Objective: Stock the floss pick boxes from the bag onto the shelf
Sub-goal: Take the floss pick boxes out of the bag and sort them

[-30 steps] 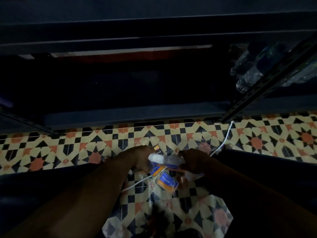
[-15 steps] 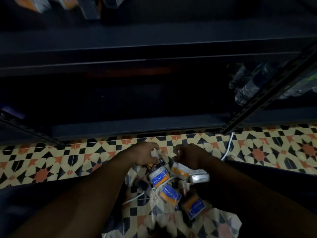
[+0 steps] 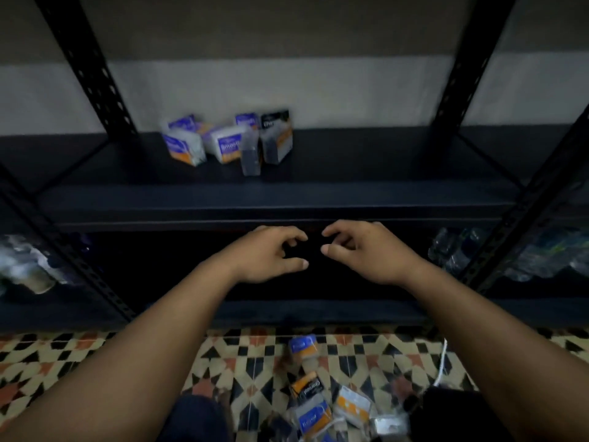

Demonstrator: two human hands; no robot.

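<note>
Currently, several floss pick boxes [image 3: 229,138] stand on the shelf [image 3: 382,167], upper centre. The remaining boxes [image 3: 310,416] lie on the floor [image 3: 63,362], bottom centre. The left hand [image 3: 267,253] and right hand [image 3: 360,250] hover mid-frame, empty, with fingers loosely curled. Stocking appears partly complete.

Head view — down, forward, seemingly near shelf [image 3: 382,167].

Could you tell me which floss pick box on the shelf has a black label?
The rightmost floss pick box, black and orange; the labelled ones beside it are blue.
</note>
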